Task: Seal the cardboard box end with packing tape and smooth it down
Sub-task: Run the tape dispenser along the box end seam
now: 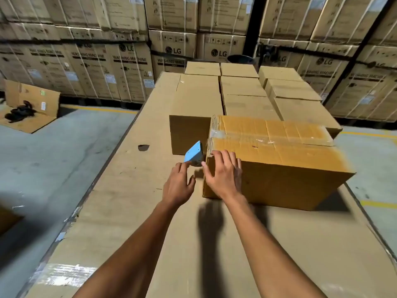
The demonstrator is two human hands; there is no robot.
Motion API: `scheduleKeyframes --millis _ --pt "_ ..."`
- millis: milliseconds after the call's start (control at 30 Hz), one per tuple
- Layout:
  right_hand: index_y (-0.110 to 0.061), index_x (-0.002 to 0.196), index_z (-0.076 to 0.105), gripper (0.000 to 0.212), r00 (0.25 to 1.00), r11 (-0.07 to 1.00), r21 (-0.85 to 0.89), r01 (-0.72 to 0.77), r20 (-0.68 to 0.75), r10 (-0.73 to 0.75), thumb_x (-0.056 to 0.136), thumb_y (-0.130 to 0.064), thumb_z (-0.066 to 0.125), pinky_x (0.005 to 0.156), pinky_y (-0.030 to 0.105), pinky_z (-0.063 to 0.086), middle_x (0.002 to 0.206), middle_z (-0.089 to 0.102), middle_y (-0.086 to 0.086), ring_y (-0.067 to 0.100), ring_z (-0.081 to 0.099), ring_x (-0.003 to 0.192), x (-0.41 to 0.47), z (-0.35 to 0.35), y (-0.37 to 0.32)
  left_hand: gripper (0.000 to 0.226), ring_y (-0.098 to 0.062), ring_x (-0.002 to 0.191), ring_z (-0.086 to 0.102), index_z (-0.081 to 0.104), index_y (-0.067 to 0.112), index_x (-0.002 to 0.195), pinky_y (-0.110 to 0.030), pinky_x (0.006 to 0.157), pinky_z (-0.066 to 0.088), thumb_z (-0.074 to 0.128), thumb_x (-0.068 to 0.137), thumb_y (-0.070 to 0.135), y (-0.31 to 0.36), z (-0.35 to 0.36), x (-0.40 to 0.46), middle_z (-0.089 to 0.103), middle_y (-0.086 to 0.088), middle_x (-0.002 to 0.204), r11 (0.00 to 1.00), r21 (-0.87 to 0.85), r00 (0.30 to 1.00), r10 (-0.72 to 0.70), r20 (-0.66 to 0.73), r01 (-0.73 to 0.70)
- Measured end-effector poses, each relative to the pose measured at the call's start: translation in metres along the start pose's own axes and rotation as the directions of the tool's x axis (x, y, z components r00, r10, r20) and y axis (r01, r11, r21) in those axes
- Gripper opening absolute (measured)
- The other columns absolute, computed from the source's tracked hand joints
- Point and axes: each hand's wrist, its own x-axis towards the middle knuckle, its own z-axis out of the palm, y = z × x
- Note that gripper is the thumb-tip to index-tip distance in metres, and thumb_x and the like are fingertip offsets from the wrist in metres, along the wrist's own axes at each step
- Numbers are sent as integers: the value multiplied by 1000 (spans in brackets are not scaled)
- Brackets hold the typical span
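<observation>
Cardboard box point(277, 166) sits on its side on the cardboard-covered surface point(133, 211), taped end facing left toward the hands. Right hand point(223, 175) lies open, fingers spread, flat on the box's near-left corner, thumb wrapping onto the end face. Left hand point(178, 186) is just beside it, fingers curled loosely, index fingertip touching the lower edge of the blue tape dispenser point(194, 154); can't tell if it really grips it or only pinches it, view is blurry there. Dispenser is tilted and sits right against the box's end edge. Clear packing tape point(242, 139) runs along the top seam of the box and folds over the left end; tape looks wrinkled. Behind the box: rows of plain cartons point(242, 87) touching each other on the same surface. Small dark hole point(143, 147) in the surface left of the dispenser. Far back: stacked LG washing machine cartons point(129, 67). Flattened cardboard point(28, 110) on the floor at left.
</observation>
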Motion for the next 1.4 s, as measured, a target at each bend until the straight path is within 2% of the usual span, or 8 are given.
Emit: scheduleKeyframes --millis 167,333,433,600,800,967,1167,1400 --pt "-17 140 57 71 995 993 -67 -93 38 96 92 -69 53 100 49 45 140 60 10 28 55 125 47 1 -6 51 -22 136 57 49 21 154 -39 96 59 65 107 33 -1 -10 36 56 -2 153 1000 12 999 -2 -39 2" --pt "-21 162 28 98 897 961 -189 -201 359 258 88 -85 40 123 59 19 172 25 12 34 24 157 68 13 -1 57 -23 138 53 48 22 158 -32 94 55 69 105 30 -1 -14 60 53 -3 155 996 70 998 44 46 -47" --pt "-23 167 19 94 859 954 -231 -193 430 278 93 -79 39 127 62 9 176 14 12 35 12 162 72 14 1 60 -25 139 51 50 24 157 -38 98 60 73 103 29 -3 -12 71 51 -5 157 992 102 993 71 97 -81" --pt "-26 168 11 89 825 954 -223 -203 486 289 97 -67 45 128 63 3 177 5 10 34 4 163 66 6 -4 62 -26 139 48 52 23 155 -40 99 59 78 100 30 -15 -11 80 48 -5 158 981 123 978 130 162 -151" --pt "-25 163 23 93 797 948 -196 -251 514 317 88 -62 64 129 60 9 174 18 7 30 14 161 51 -24 -1 63 -27 132 49 55 26 151 -42 95 57 80 95 37 -36 -11 81 50 -4 154 974 24 954 218 207 -227" --pt "-27 153 33 88 761 928 -204 -314 531 374 81 -54 75 126 57 23 161 32 3 29 29 152 45 -38 -2 77 -26 139 52 46 34 157 -46 106 57 84 91 41 -48 2 72 50 0 158 968 -102 916 249 313 -228" --pt "-28 140 47 54 800 884 -233 -406 376 467 96 -58 57 113 52 38 147 47 3 28 44 138 49 -30 -14 86 -32 139 57 36 27 164 -48 113 55 84 93 31 -54 14 69 51 -7 161 960 -143 890 277 361 -241" --pt "-20 139 50 68 803 816 -369 -445 239 546 94 -71 51 107 53 44 145 49 12 35 44 135 68 -5 -21 88 -34 128 64 29 37 159 -48 102 62 87 92 35 -57 15 85 54 -11 150 951 -159 864 309 398 -267"
